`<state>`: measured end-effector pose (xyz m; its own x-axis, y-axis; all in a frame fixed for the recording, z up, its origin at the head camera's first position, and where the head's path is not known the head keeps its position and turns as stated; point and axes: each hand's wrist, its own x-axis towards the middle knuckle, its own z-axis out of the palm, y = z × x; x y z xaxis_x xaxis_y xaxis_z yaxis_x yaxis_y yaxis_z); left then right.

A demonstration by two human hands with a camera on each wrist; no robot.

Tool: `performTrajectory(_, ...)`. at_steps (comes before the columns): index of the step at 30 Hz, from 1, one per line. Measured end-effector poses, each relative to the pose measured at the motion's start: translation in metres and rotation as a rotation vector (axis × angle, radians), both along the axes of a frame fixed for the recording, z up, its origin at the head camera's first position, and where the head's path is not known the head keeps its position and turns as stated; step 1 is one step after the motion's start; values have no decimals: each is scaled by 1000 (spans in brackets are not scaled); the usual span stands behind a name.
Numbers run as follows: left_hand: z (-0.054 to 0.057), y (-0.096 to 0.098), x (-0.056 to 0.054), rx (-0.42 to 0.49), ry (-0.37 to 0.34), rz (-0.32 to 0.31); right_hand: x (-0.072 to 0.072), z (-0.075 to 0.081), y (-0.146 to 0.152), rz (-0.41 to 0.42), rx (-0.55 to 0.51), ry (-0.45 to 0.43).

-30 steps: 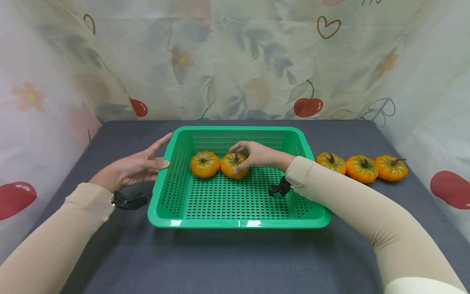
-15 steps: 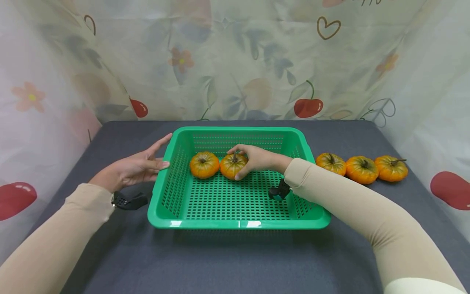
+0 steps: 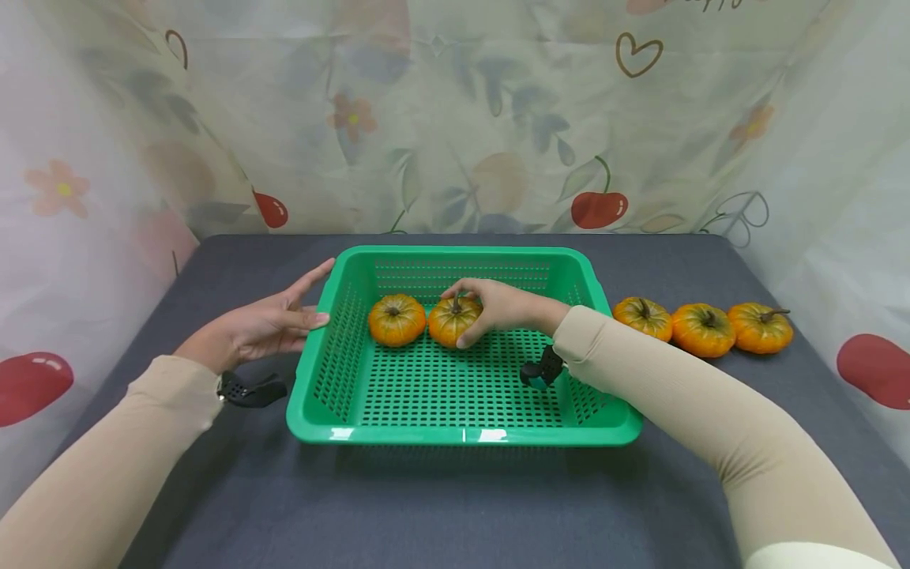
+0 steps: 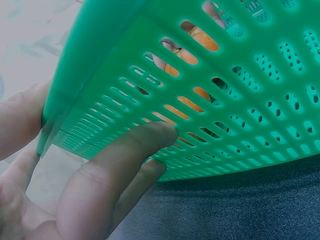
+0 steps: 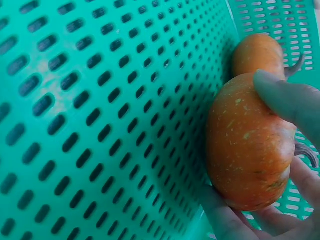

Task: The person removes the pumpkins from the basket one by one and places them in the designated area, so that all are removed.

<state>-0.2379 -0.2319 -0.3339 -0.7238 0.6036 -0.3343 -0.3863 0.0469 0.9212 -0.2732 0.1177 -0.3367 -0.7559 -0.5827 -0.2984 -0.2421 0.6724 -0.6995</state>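
My right hand (image 3: 498,304) grips a small orange pumpkin (image 3: 453,320) inside the green plastic basket (image 3: 462,433). In the right wrist view, the thumb lies on one side of this pumpkin (image 5: 250,145) and the fingers curve round the other. A second pumpkin (image 3: 396,320) sits beside it to the left. At the basket's left side, my left hand (image 3: 266,324) holds the rim, thumb on its edge. From the left wrist view, two fingers (image 4: 127,145) lie against the slotted outer wall (image 4: 200,75), below the rim; orange shows through the slots.
Outside the basket on the right, three more pumpkins stand in a row: a near one (image 3: 643,318), a middle one (image 3: 703,329) and a far one (image 3: 760,327). The dark cloth-covered table (image 3: 455,506) extends in front. A patterned curtain (image 3: 455,118) closes off the back.
The right thumb has come down to the pumpkin's near side, and the fingers now span it. My left hand and the basket have stayed in place.
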Motion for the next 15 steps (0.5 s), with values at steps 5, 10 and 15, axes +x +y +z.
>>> performTrajectory(5,0,0,0,4,-2,0,-1,3,1,-10,-5,-1)
performTrajectory(10,1,0,0,3,-3,-1,-1,8,4,-39,-25,-4)
performTrajectory(15,1,0,0,0,-2,0,0,16,7,-53,-62,5)
